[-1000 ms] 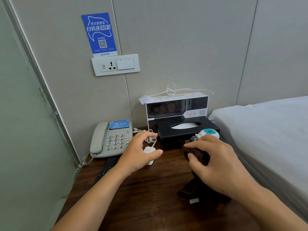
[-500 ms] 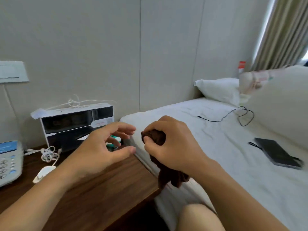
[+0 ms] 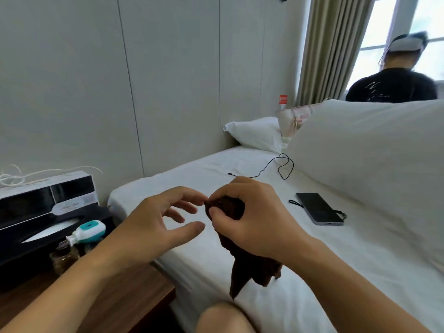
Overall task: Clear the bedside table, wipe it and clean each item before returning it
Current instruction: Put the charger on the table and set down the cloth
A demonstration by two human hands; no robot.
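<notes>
The cloth (image 3: pixel 242 265) is a plain dark brown, hanging against the white bed sheet (image 3: pixel 288 272), while the bedside table (image 3: pixel 125 301) shows a reddish-brown wood grain. At the table's back edge the tissue box (image 3: pixel 28 243) is glossy black with white tissue in its slot, the carton (image 3: pixel 48 195) behind it is black with a white top and a pale label, and the small bottle (image 3: pixel 87 231) on the tissue box is white with a teal patch. On the sheet lie a black phone (image 3: pixel 318 209) and a thin black cable (image 3: pixel 276 165), the pillows (image 3: pixel 372 150) are white, the wall panels (image 3: pixel 168 80) are pale grey-green, and the curtain (image 3: pixel 334 46) is olive-beige in vertical folds.
</notes>
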